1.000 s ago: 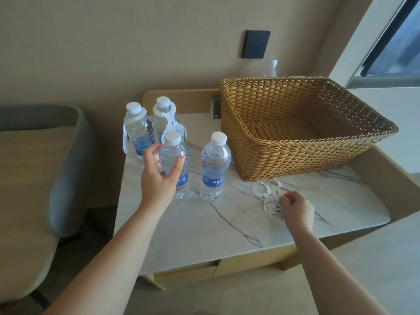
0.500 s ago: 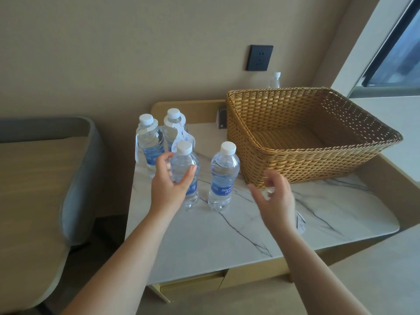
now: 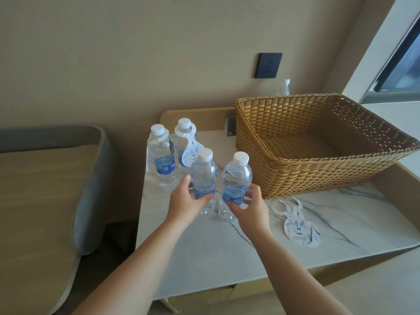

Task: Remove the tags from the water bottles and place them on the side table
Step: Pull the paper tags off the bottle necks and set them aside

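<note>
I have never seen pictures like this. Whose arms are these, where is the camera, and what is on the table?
The camera sits on a person's head and looks down, so the arms are that person's own. The left hand grips one water bottle; the right hand grips the bottle beside it. Neither carries a tag. Behind stand two bottles with paper tags on their necks. On the marble table there are also a wicker basket and removed tags lying flat.

Open marble (image 3: 204, 258) lies in front; the basket (image 3: 318, 169) blocks the right, two tagged bottles (image 3: 163, 160) crowd behind.
</note>
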Demonstrator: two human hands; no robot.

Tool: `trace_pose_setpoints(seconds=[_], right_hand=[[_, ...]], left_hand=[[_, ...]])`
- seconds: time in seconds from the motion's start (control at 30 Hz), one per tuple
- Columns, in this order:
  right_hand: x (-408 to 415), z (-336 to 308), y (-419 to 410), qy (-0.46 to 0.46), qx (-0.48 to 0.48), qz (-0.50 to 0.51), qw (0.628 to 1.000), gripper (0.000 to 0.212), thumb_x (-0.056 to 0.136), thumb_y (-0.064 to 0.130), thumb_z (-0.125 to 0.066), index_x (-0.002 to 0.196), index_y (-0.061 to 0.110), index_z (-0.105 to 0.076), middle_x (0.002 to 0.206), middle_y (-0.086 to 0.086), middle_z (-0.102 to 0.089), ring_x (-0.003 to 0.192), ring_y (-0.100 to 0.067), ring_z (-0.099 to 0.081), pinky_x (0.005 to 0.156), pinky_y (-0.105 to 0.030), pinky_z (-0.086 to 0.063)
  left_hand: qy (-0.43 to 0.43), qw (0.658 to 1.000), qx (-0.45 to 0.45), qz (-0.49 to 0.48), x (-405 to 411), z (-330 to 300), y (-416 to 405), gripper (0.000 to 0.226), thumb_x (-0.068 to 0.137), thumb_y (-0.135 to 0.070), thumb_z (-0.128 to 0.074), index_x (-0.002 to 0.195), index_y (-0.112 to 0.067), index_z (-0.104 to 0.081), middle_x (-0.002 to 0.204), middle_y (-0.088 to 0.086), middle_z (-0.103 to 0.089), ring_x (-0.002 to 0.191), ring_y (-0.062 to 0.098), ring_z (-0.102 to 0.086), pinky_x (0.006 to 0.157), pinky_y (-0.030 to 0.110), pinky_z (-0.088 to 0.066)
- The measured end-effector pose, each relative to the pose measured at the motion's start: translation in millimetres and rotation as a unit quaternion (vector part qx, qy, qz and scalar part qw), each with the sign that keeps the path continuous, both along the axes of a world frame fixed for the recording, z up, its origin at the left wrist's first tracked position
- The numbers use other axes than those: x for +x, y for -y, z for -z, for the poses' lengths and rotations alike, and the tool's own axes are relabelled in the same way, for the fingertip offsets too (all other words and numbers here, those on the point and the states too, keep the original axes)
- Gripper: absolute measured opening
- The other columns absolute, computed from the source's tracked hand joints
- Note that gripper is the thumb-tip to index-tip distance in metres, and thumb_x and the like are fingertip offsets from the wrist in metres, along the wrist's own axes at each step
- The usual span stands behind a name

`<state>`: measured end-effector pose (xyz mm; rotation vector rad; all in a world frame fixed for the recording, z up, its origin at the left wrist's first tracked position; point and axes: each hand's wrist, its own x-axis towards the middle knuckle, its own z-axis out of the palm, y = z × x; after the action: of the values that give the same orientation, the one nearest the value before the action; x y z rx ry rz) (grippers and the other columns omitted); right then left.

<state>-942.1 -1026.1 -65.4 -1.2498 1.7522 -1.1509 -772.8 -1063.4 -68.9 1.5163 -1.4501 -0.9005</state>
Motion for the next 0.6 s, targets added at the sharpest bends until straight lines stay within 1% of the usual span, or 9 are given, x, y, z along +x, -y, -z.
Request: trace_pose_setpoints(seconds=[0.1, 0.17, 0.23, 0.37, 0.43, 0.5, 0.57, 0.6], right_hand=[[-2, 5, 1, -0.026, -0.02, 0.01, 0.999, 0.049, 0.075, 0.026, -0.078, 0.109, 0.034, -0.044, 0.106, 0.012, -0.061, 0.092, -0.001, -0.056, 0.072, -0.02, -0.042], [-4, 6, 5, -0.039, -0.027, 0.023, 0.999, 0.049, 0.075, 0.025, -0.077, 0.107, 0.038, -0.041, 0.105, 0.013, -0.06, 0.094, -0.004, -0.057, 0.074, -0.022, -0.042], [-6, 5, 11, -0.046, -0.03, 0.032, 0.998, 0.05, 0.076, 0.024, -0.077, 0.107, 0.038, -0.041, 0.105, 0.014, -0.059, 0.095, -0.006, -0.057, 0.074, -0.023, -0.042], [-12, 5, 26, -0.052, -0.033, 0.046, 0.997, 0.047, 0.076, 0.022, -0.076, 0.108, 0.033, -0.043, 0.104, 0.013, -0.059, 0.096, -0.008, -0.056, 0.073, -0.022, -0.04], [-14, 4, 34, -0.057, -0.03, 0.045, 0.997, 0.047, 0.076, 0.023, -0.076, 0.108, 0.032, -0.042, 0.102, 0.014, -0.057, 0.093, -0.007, -0.055, 0.068, -0.016, -0.038], [-15, 4, 39, -0.056, -0.026, 0.046, 0.997, 0.048, 0.076, 0.025, -0.077, 0.112, 0.027, -0.045, 0.101, 0.014, -0.057, 0.092, -0.007, -0.054, 0.065, -0.01, -0.034], [-16, 5, 41, -0.05, -0.024, 0.048, 0.997, 0.052, 0.077, 0.025, -0.077, 0.119, 0.023, -0.046, 0.104, 0.013, -0.057, 0.095, -0.007, -0.055, 0.068, -0.013, -0.036], [-15, 7, 39, -0.05, -0.024, 0.046, 0.997, 0.056, 0.077, 0.024, -0.077, 0.124, 0.023, -0.046, 0.106, 0.014, -0.056, 0.099, -0.007, -0.054, 0.074, -0.017, -0.038]], left_hand=[[0.006, 1.0, -0.007, 0.011, -11, 0, 9, 0.048, 0.069, -0.03, -0.086, 0.106, -0.032, -0.054, 0.098, -0.018, -0.064, 0.096, 0.008, -0.062, 0.079, 0.022, -0.046], [0.009, 1.0, -0.011, 0.015, -16, -1, 15, 0.049, 0.069, -0.029, -0.085, 0.107, -0.031, -0.054, 0.099, -0.016, -0.064, 0.097, 0.009, -0.062, 0.08, 0.024, -0.046], [0.013, 1.0, -0.01, 0.019, -18, -1, 19, 0.05, 0.07, -0.03, -0.085, 0.108, -0.031, -0.053, 0.099, -0.016, -0.063, 0.096, 0.008, -0.061, 0.077, 0.02, -0.044], [0.02, 0.999, -0.011, 0.024, -23, -3, 26, 0.046, 0.071, -0.03, -0.084, 0.103, -0.032, -0.051, 0.091, -0.022, -0.059, 0.087, 0.0, -0.059, 0.067, 0.007, -0.038], [0.025, 0.999, -0.016, 0.027, -27, -3, 30, 0.047, 0.072, -0.029, -0.084, 0.104, -0.031, -0.051, 0.091, -0.021, -0.059, 0.084, -0.006, -0.056, 0.066, 0.004, -0.038], [0.025, 0.999, -0.021, 0.027, -31, -3, 33, 0.047, 0.072, -0.029, -0.084, 0.106, -0.031, -0.051, 0.095, -0.016, -0.06, 0.083, -0.007, -0.055, 0.067, 0.006, -0.039], [0.036, 0.998, -0.032, 0.032, -33, -1, 34, 0.047, 0.074, -0.029, -0.082, 0.109, -0.027, -0.051, 0.1, -0.011, -0.062, 0.088, 0.002, -0.06, 0.073, 0.014, -0.044], [0.044, 0.998, -0.038, 0.037, -32, 0, 34, 0.048, 0.075, -0.03, -0.081, 0.112, -0.023, -0.052, 0.105, -0.007, -0.063, 0.094, 0.008, -0.061, 0.078, 0.019, -0.046]])
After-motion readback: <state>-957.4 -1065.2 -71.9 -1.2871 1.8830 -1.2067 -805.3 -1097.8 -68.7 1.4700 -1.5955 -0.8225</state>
